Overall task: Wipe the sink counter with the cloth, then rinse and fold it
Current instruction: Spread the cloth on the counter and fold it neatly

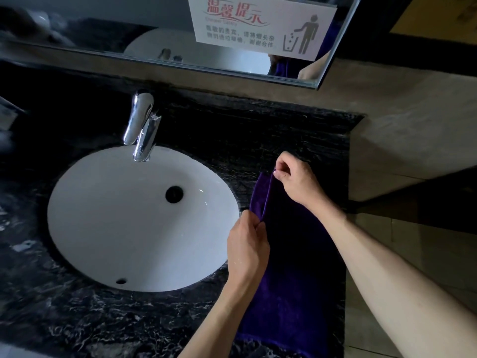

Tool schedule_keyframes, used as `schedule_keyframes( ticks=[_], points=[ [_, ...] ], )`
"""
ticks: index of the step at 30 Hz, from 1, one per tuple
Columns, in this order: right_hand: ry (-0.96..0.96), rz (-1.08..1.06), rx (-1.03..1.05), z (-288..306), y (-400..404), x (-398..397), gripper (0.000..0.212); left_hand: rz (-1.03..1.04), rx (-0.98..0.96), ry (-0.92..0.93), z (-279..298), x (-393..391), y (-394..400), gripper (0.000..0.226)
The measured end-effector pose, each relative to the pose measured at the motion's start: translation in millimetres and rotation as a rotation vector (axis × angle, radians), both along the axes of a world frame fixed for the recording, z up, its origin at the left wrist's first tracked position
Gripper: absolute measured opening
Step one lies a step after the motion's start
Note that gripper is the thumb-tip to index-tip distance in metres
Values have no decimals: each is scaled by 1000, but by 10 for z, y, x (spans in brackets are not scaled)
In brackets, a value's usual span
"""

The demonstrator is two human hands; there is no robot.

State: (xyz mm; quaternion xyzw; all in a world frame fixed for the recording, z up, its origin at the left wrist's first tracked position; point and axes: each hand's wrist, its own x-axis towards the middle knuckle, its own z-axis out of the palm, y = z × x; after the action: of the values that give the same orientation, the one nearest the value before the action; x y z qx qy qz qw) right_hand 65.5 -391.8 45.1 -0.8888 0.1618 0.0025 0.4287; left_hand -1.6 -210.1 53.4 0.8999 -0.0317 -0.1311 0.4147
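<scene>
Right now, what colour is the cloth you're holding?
Deep purple; the cloth shows best in the head view, lying on the black marbled counter.

We are looking down at a public washroom: a white oval sink (134, 223) set in a black marble counter (77, 319), a chrome faucet (142, 127), and a mirror (103, 29) bearing a printed litter notice (260, 24).

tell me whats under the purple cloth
The purple cloth lies on the black marble counter right of the sink. Whether anything else lies beneath is hidden.
</scene>
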Motion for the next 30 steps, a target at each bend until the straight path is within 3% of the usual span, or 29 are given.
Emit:
schedule_keyframes(
  ticks=[4, 12, 16, 27, 30],
  points=[
    [16, 52, -31, -58, 30, 25, 21, -20, -86, 60, -62, -34, 46, 11],
    [33, 148, -247, -152, 164, 148, 23, 79, 39, 126, -259, 72, 163, 12],
    [19, 139, -416, -182, 263, 160, 12, 94, 114, 185, -276, 137, 216, 19],
    [-6, 13, -451, -220, 365, 114, 18, -93, 65, 494, -172, -452, 767, 27],
    [21, -7, -471, -217, 388, 113, 19, -159, 108, 505, -179, -622, 953, 25]
  ],
)
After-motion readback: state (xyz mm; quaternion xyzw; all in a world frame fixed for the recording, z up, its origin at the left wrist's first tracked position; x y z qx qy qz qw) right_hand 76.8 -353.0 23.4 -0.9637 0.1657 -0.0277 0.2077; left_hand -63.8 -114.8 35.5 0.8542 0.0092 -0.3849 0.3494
